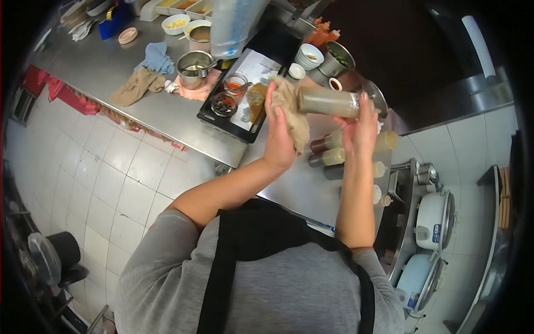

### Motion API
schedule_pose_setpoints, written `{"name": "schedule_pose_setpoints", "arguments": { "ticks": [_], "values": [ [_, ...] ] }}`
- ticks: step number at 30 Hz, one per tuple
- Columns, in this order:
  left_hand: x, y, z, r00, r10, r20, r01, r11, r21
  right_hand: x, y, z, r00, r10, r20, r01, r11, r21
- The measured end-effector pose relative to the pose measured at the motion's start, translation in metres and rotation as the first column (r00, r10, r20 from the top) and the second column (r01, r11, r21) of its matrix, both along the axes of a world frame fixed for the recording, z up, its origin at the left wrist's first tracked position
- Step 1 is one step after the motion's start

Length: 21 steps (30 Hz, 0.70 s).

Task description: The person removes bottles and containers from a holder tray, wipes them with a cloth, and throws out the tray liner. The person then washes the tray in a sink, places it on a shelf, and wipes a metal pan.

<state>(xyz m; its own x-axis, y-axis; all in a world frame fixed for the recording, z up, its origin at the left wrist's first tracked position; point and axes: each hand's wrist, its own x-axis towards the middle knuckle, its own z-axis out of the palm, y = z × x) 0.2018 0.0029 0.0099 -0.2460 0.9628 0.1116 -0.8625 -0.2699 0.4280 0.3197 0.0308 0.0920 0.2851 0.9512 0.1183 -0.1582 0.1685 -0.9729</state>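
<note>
My left hand holds a beige cloth up against the base end of a clear bottle. The bottle lies sideways in the air, with pale contents inside. Around its other end, at the right, are the fingers of my right hand. Below the bottle, several squeeze bottles with dark and pale contents stand on the steel counter. Left of the cloth, a black tray carries two glass jars, one with red contents and one with dark contents.
A steel pot sits on a pink cloth, with brown and blue cloths to its left. White bowls and a steel container of greens stand behind the bottle. Rice cookers are at the right.
</note>
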Motion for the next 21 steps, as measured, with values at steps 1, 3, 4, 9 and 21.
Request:
{"name": "schedule_pose_setpoints", "arguments": {
  "ticks": [1,3,4,9,21],
  "values": [
    [0.005,0.005,0.002,0.996,0.028,-0.079,-0.025,0.999,0.042,0.003,-0.008,-0.004,1.0,-0.022,-0.018,0.022,1.0,0.001],
    [0.012,0.016,0.006,0.967,0.102,-0.232,-0.072,0.989,0.133,0.006,-0.02,-0.015,0.992,-0.101,-0.073,0.096,0.993,-0.064],
    [0.014,0.019,0.007,0.941,0.147,-0.306,-0.095,0.979,0.178,0.004,-0.027,-0.017,0.987,-0.122,-0.105,0.115,0.991,-0.073],
    [0.019,0.024,0.005,0.966,-0.152,-0.211,0.171,0.982,0.077,0.036,-0.036,-0.031,0.989,-0.039,-0.143,0.02,0.992,-0.128],
    [0.039,0.019,-0.017,0.681,-0.73,0.048,0.678,0.605,-0.416,0.088,-0.048,-0.064,0.928,0.166,-0.333,-0.27,0.916,-0.296]
  ]
}}
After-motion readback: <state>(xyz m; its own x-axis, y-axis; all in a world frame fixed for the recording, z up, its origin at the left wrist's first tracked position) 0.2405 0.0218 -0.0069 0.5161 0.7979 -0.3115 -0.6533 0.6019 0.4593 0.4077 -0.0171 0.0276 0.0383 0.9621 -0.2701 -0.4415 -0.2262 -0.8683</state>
